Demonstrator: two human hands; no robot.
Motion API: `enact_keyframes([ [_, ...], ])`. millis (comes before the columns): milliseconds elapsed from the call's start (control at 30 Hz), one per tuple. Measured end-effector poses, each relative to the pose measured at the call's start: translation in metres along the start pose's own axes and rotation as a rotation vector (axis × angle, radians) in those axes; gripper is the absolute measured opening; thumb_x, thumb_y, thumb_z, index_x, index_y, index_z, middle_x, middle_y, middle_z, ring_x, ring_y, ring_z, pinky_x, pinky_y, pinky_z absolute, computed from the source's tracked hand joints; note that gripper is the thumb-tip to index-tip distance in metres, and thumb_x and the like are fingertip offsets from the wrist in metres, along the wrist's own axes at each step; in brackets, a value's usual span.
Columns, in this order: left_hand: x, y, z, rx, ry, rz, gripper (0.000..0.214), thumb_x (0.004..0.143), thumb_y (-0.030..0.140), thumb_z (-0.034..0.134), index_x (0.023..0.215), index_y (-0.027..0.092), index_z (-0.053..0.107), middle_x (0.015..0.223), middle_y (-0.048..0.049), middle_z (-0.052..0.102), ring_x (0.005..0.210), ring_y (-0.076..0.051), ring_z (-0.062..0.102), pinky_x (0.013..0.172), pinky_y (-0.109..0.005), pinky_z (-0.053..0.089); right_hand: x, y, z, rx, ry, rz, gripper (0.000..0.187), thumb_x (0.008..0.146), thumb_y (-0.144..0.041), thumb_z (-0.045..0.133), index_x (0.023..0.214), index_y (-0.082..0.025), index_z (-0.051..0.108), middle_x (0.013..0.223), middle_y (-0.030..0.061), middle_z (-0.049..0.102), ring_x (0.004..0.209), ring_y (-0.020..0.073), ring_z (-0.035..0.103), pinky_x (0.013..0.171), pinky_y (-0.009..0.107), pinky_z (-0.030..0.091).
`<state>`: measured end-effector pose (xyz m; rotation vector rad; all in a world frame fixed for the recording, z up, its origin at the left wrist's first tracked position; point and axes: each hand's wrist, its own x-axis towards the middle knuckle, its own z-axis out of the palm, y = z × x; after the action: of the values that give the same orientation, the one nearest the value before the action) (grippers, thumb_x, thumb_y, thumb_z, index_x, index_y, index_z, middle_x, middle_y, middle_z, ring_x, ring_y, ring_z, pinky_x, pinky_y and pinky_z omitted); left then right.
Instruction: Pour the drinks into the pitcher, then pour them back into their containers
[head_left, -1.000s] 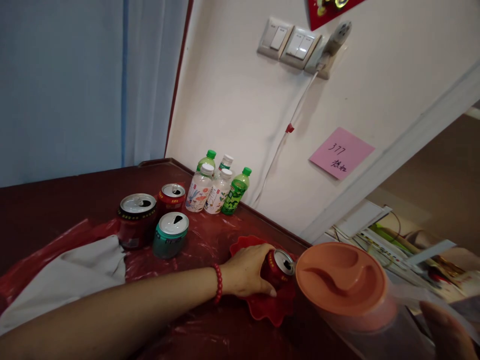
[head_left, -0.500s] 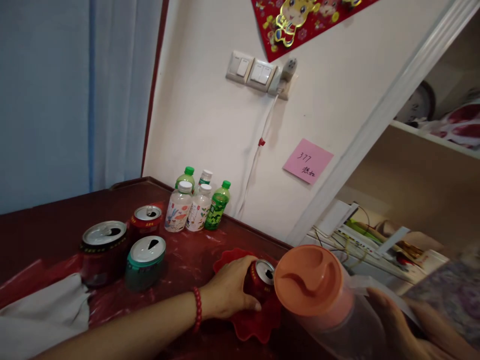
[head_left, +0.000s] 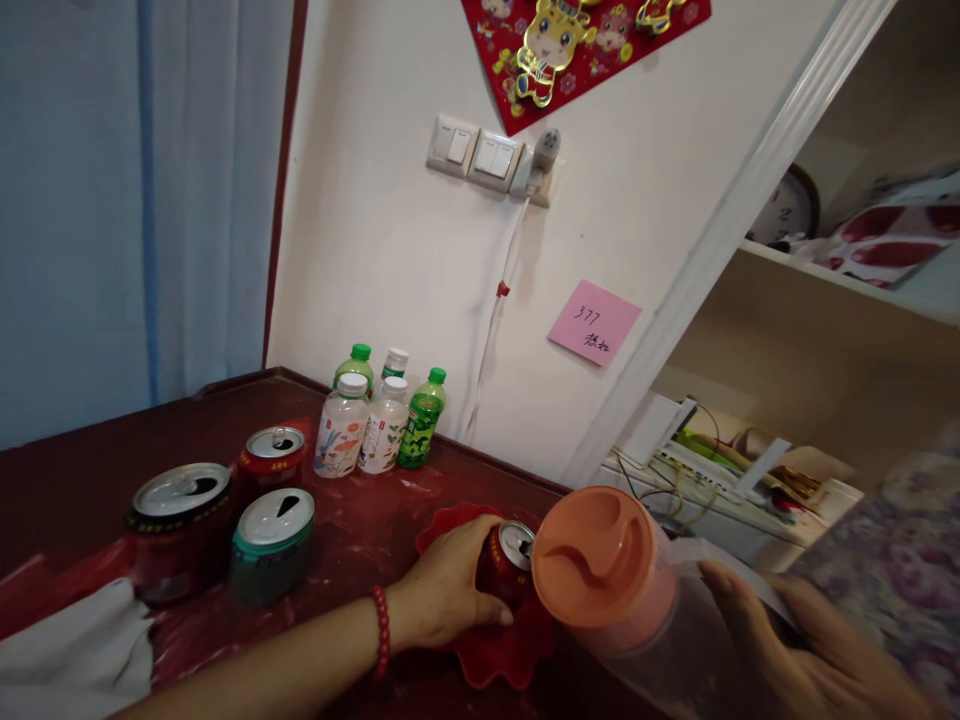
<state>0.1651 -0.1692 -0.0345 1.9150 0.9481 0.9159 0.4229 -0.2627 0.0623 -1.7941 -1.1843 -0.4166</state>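
Observation:
My left hand (head_left: 442, 590), with a red bead bracelet (head_left: 380, 632) at the wrist, is wrapped round a small red drink can (head_left: 504, 570) with an opened top. The can stands over a red scalloped dish (head_left: 495, 655). In my right hand (head_left: 795, 640) is a clear plastic pitcher (head_left: 675, 640) with an orange lid (head_left: 596, 555), gripped by its handle. The pitcher is tilted to the left, and its lid edge is beside the can's opening. No liquid can be made out between them.
Opened cans, a large dark red one (head_left: 180, 540), a red one (head_left: 271, 458) and a green one (head_left: 271, 550), stand at the left. Behind them are several bottles (head_left: 341, 435) near the wall. A grey cloth (head_left: 75, 640) lies front left; shelves (head_left: 847, 275) are at right.
The camera view has shifted slightly, moving the scene leftward. Both hands keep their holds, and the pitcher's lid stays tilted beside the can.

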Motion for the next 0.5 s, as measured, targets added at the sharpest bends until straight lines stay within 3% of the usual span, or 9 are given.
enact_keyframes([
  [200,0.000,0.003,-0.001,-0.013,-0.005,-0.012,0.074,0.057,0.022,0.087,0.125,0.026,0.057,0.126,-0.0056,0.066,0.114,-0.032,0.059,0.099,-0.041,0.044,0.003,0.009,-0.001,-0.010,-0.046,0.042,0.057,0.064,-0.083,0.058,0.067,-0.027,0.069,0.053,0.0002,0.058,0.050,0.0214,0.057,0.042,0.030,0.039],
  [500,-0.002,0.011,-0.002,0.029,-0.004,-0.028,0.076,0.055,0.020,0.090,0.124,0.025,0.058,0.126,-0.0053,0.066,0.115,-0.030,0.059,0.100,-0.041,0.045,0.009,0.016,-0.001,-0.059,-0.103,0.143,0.065,0.057,-0.088,0.057,0.080,-0.030,0.075,0.065,0.0029,0.068,0.064,0.0272,0.063,0.048,0.032,0.047],
])
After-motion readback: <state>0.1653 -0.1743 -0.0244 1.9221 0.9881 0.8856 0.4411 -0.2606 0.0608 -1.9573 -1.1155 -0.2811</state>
